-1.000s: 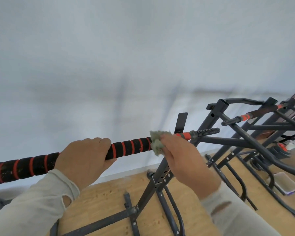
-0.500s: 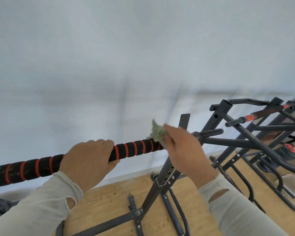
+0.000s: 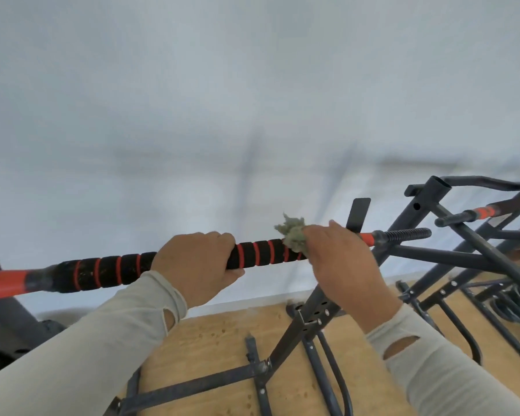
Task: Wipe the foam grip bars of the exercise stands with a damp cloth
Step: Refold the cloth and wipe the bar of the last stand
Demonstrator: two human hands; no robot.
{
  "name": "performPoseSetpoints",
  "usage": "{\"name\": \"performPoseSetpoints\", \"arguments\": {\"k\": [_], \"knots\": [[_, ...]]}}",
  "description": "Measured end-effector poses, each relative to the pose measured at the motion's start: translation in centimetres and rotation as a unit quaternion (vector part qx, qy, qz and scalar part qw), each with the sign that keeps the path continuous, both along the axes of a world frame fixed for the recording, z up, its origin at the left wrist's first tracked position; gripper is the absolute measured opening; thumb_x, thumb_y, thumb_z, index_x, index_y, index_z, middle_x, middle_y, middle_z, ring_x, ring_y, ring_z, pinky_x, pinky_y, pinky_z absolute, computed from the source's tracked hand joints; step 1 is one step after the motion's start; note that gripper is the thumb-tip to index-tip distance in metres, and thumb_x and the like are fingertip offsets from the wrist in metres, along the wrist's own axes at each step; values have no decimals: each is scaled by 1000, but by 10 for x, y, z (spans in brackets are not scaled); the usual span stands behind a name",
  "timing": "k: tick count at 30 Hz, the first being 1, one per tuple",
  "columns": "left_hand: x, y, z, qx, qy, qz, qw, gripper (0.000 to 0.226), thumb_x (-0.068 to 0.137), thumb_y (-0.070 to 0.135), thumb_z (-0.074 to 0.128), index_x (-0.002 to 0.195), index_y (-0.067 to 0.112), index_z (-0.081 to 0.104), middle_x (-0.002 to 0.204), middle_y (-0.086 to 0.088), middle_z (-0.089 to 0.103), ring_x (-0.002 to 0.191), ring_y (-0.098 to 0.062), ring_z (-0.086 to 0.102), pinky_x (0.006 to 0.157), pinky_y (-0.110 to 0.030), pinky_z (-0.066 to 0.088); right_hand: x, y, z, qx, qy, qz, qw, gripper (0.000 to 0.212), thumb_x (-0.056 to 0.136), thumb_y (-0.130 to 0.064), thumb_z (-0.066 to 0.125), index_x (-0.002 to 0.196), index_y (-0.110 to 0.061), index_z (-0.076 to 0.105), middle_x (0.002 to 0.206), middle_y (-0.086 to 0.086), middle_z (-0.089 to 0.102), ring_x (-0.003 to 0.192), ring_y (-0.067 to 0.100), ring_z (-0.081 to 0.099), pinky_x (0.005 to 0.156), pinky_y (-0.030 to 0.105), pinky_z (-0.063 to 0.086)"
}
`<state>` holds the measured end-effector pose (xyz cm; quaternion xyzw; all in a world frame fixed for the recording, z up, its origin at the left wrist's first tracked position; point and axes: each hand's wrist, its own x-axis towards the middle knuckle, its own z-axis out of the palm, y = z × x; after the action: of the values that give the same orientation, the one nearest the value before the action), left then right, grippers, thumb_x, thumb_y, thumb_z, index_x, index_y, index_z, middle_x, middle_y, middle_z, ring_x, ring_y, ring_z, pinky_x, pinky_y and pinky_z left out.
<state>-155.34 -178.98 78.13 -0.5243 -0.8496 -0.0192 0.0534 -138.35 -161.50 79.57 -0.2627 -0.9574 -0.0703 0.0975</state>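
Note:
A black foam grip bar (image 3: 258, 255) with red rings runs from the left edge to the middle, ending in a red band and a threaded black tip (image 3: 406, 234). My left hand (image 3: 197, 265) is wrapped around the bar's middle. My right hand (image 3: 339, 262) presses a grey-green cloth (image 3: 293, 235) onto the foam just right of the left hand. The cloth bunches up above the bar. The bar rests on a dark metal exercise stand (image 3: 306, 319).
A second stand (image 3: 433, 211) with another red-banded bar (image 3: 481, 212) is at the right, its struts crossing low over the wooden floor (image 3: 222, 340). A white wall fills the upper view. A dark upright (image 3: 0, 310) is at the far left.
My right hand and the cloth have slid left along the foam, from near the red end band toward my left hand. The view has shifted, showing more of the bar's left end.

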Motion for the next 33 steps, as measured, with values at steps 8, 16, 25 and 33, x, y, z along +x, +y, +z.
{"name": "performPoseSetpoints", "arguments": {"k": [8,16,25,33], "knots": [[-49,-111,27,36,-57,68,995,92,78,83,49,152,35,24,153,14,37,136,-13,39,113,-33,31,-5,-8,-2,1,44,4,999,13,90,-4,66,100,-10,70,99,8,74,87,30,66,83,46,59],[-71,-162,-8,146,-101,101,979,49,70,82,52,96,41,59,87,22,54,89,-2,51,78,-25,46,-24,-49,-14,-13,149,79,986,37,97,-30,43,102,-11,74,106,6,78,98,28,72,102,45,48],[-81,-163,-17,143,-70,82,984,55,74,85,45,100,40,61,85,20,54,86,-5,51,69,-24,41,-108,-157,-45,-48,234,257,936,22,96,-10,59,114,-11,72,118,2,74,111,23,67,104,42,49],[-82,-163,-21,154,-66,80,983,59,72,91,36,96,42,58,83,22,51,84,-3,50,68,-24,39,-28,-42,7,80,-31,39,996,19,78,-2,65,85,-19,60,82,0,69,75,20,61,68,29,48]]}}
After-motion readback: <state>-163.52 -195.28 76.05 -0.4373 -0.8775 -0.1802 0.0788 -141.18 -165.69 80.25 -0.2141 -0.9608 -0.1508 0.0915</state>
